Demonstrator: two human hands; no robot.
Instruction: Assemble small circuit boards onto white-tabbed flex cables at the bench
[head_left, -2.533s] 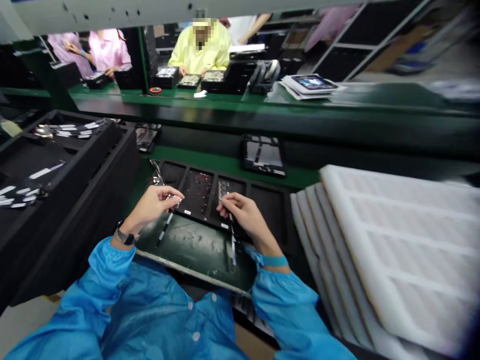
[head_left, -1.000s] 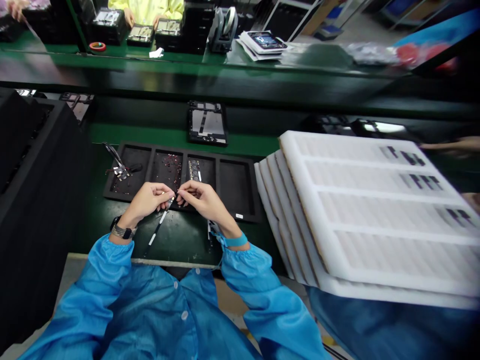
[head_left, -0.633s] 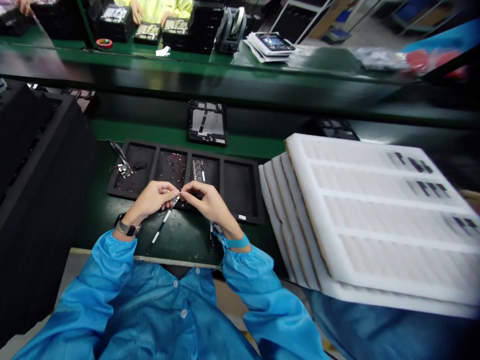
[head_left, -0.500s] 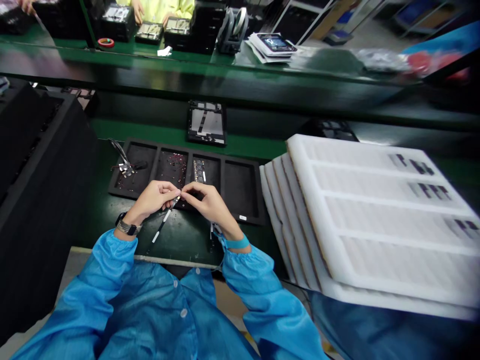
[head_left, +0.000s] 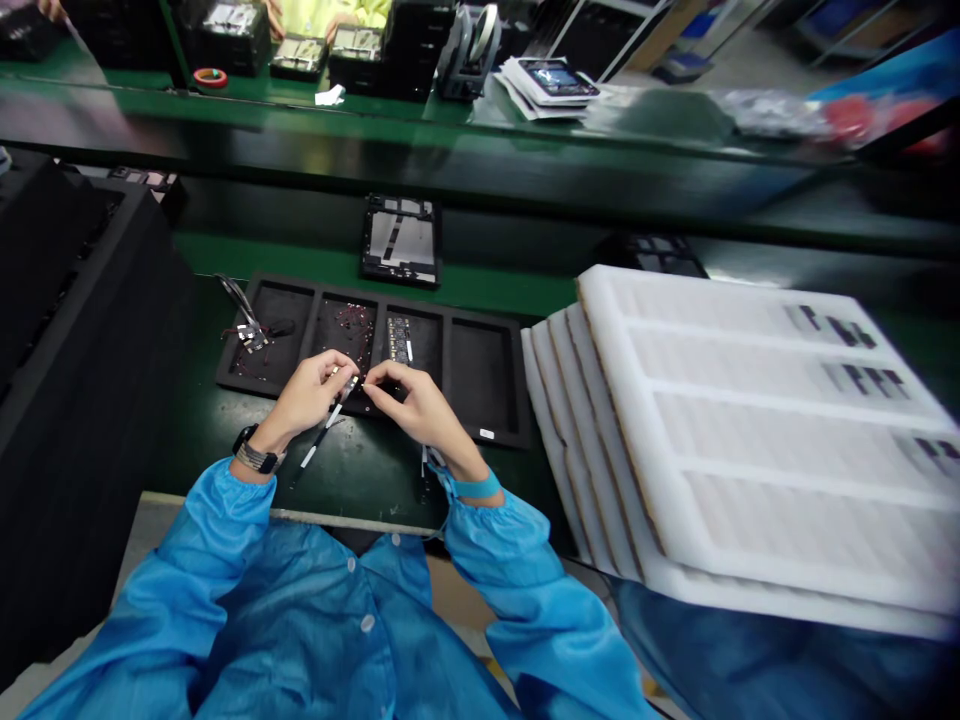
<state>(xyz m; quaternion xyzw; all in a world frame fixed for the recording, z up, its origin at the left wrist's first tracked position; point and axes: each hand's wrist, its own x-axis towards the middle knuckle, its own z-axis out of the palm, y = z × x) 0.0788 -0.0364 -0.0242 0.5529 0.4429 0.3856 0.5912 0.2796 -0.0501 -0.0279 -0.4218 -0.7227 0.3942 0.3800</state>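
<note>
My left hand point(head_left: 309, 396) pinches the upper end of a narrow flex cable point(head_left: 321, 437), black with white patches, which slants down toward me over the green bench. My right hand point(head_left: 411, 405) is beside it, thumb and forefinger pressed together close to the cable's end. Whatever those right fingertips hold is too small to make out. Both hands are over the front edge of a black foam tray point(head_left: 486, 434) with compartments. Tiny parts with red wires point(head_left: 354, 322) lie in one compartment, and a strip of small circuit boards point(head_left: 400, 340) lies in another.
White foam trays point(head_left: 660, 400) are stacked at right, and tall black foam boxes point(head_left: 90, 400) stand at left. Behind the parts tray lies a tablet-like device point(head_left: 401, 240). Loose cables point(head_left: 241, 305) rest on the tray's left end. Another person's hands show across the raised shelf point(head_left: 300, 115).
My hands have drawn slightly apart, the left moving a little left with the cable. The tablet-like device behind the tray has shifted slightly left.
</note>
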